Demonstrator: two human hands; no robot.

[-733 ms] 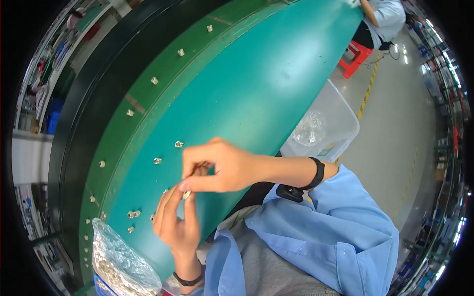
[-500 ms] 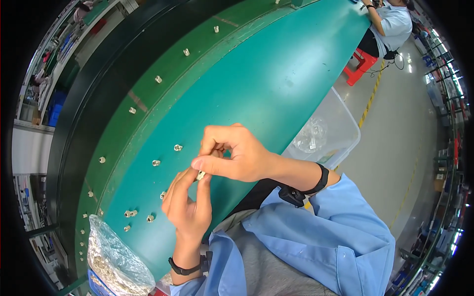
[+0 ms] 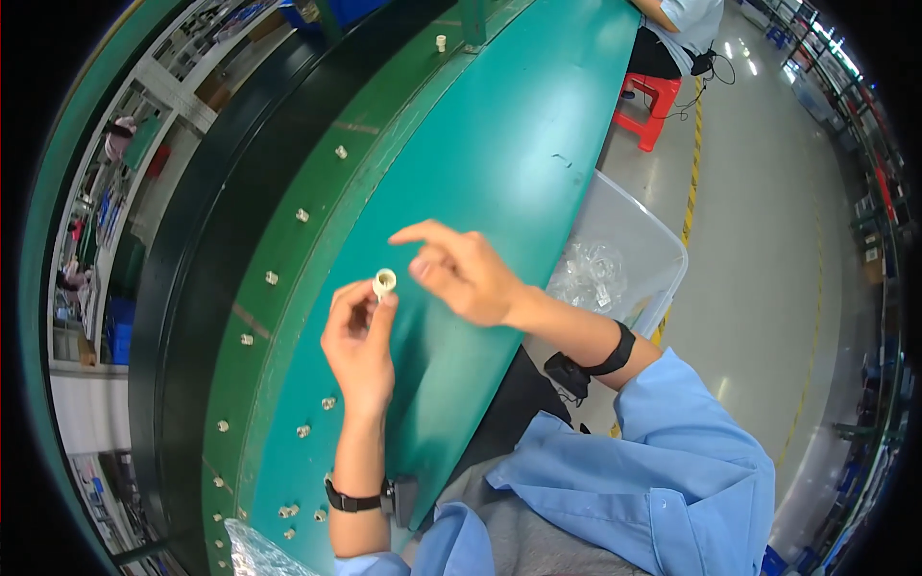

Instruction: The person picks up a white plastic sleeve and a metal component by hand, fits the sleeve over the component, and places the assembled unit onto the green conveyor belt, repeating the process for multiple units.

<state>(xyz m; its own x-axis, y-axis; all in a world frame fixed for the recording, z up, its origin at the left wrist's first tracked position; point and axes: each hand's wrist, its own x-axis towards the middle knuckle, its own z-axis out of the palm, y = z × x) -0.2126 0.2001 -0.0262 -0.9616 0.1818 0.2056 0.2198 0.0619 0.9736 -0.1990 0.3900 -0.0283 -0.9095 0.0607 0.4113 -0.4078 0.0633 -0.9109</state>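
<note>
My left hand [image 3: 360, 331] is closed, its thumb and fingertips pinching a small cream-coloured round fitting [image 3: 384, 280] whose hollow end faces up. To the right of the fitting and apart from it, my right hand [image 3: 471, 278] points its index finger out to the left, with the other fingers loosely curled. Nothing shows in its fingers. Below my left hand, several small metallic fittings lie on the teal table, among them one fitting [image 3: 328, 403] beside my forearm.
Beyond the teal tabletop [image 3: 499, 125], a green belt [image 3: 317, 178] carries several spaced fittings. A clear plastic bag [image 3: 259, 552] is at the lower left. A translucent bin [image 3: 672, 264] with clear bags stands at right. Farther off, a person sits on a red stool [image 3: 648, 120].
My hands have come apart; the right has let go of the fitting and moved right. My left hand has risen with it. The view has shifted, so the table's fittings appear lower.
</note>
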